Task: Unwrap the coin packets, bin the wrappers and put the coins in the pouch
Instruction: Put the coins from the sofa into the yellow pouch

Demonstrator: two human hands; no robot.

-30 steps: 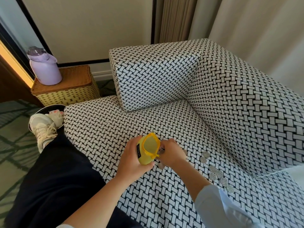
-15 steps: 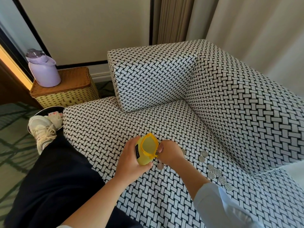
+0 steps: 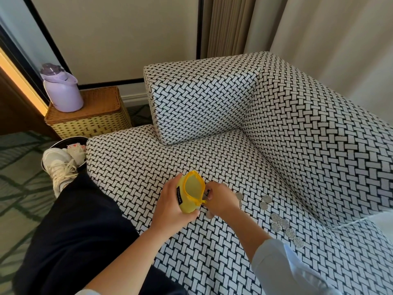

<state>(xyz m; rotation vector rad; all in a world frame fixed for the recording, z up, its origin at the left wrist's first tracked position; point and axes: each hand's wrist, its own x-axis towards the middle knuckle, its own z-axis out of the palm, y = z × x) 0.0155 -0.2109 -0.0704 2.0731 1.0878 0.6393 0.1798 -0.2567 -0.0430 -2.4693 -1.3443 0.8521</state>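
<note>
Patterned sofa seat, front edge: left hand grips soft, light pouch round its body; right hand pinches coins, thin, slippery, best lifted edgewise

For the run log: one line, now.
left hand: holds open yellow pouch | right hand: pinches coin at its mouth | loose coins: on sofa

Black-and-white woven-pattern fabric sofa fills the centre; square wicker side table at ten o'clock; cream wall and beige curtains at twelve; green patterned carpet at nine.
</note>
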